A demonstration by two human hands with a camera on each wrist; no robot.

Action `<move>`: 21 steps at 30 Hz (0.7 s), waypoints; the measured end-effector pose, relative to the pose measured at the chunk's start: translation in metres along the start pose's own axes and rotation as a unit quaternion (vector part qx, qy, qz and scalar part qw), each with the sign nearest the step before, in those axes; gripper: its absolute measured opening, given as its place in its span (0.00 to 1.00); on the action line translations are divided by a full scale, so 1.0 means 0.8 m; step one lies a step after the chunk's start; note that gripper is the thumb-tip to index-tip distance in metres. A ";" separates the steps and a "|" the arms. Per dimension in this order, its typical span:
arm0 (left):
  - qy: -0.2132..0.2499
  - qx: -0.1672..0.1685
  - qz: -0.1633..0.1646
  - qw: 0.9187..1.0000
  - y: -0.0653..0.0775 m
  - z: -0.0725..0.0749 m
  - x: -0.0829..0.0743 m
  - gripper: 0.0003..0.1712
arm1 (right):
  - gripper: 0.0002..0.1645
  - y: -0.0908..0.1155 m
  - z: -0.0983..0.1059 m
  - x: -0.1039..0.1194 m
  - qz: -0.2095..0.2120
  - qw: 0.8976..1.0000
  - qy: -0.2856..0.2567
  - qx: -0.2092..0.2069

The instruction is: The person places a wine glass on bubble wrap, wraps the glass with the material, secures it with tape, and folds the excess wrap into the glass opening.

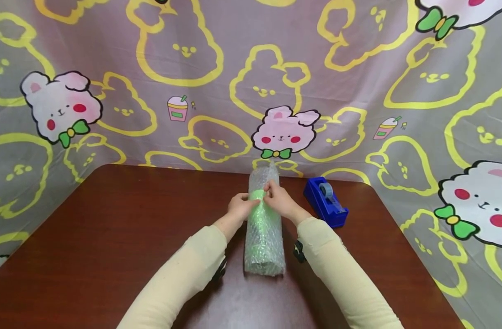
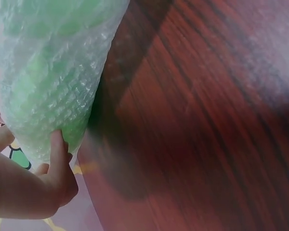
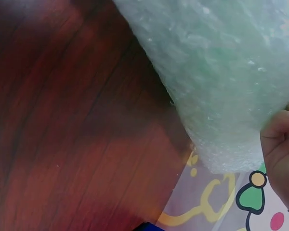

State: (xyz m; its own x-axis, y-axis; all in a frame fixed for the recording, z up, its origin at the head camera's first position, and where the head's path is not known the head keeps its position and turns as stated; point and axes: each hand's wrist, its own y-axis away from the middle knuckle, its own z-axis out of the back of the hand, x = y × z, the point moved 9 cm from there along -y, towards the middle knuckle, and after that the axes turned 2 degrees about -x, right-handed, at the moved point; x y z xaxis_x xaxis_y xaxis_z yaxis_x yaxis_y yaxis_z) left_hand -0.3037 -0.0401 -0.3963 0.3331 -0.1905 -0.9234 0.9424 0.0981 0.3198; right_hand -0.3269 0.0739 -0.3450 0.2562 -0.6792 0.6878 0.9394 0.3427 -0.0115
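A green object rolled in clear bubble wrap (image 1: 264, 237) lies lengthwise on the table, its near end showing an open, layered edge. My left hand (image 1: 239, 206) grips its left side past the middle, with the thumb laid across the top. In the left wrist view, that hand (image 2: 43, 185) touches the wrap with a finger extended along it. My right hand (image 1: 280, 200) is on the upper right of the roll, its fingers curled and thumb against the bubble wrap. Whether a strip of tape is between these fingertips is too small to tell.
A blue tape dispenser (image 1: 327, 203) with a roll of clear tape (image 1: 326, 190) stands right of the bundle, near the right forearm. The brown wooden table (image 1: 123, 237) ends at a patterned cloth (image 1: 218, 100) hanging behind and at the sides.
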 end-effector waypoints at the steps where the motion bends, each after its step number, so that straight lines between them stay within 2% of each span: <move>1: -0.002 -0.001 0.000 1.000 0.000 0.000 -0.001 0.31 | 0.08 0.000 0.002 -0.001 -0.002 1.000 -0.002 -0.009; 5: -0.007 -0.006 0.007 1.000 0.001 -0.001 -0.001 0.31 | 0.09 0.001 0.007 -0.004 -0.020 0.999 0.004 -0.043; 10: -0.007 -0.008 0.015 1.000 -0.001 0.001 0.002 0.30 | 0.11 0.002 0.004 -0.003 -0.061 0.996 0.040 -0.054; 14: 0.010 0.001 0.021 1.000 -0.004 0.001 0.004 0.30 | 0.14 0.003 0.008 -0.002 -0.097 0.991 0.057 -0.070; 18: 0.026 0.008 0.024 0.999 -0.007 0.003 0.007 0.31 | 0.16 0.003 0.009 -0.010 -0.120 0.990 0.023 -0.068; 21: 0.029 0.011 0.026 0.999 -0.008 0.005 0.009 0.31 | 0.15 0.002 0.005 -0.014 -0.117 0.992 -0.007 -0.050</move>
State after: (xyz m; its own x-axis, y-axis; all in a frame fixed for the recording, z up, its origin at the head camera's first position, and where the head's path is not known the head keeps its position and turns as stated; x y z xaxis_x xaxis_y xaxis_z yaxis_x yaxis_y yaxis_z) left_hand -0.3068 -0.0462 -0.4043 0.3807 -0.1285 -0.9157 0.9242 0.0857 0.3722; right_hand -0.3295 0.0847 -0.3501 0.0255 -0.7238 0.6896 0.9909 0.1096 0.0785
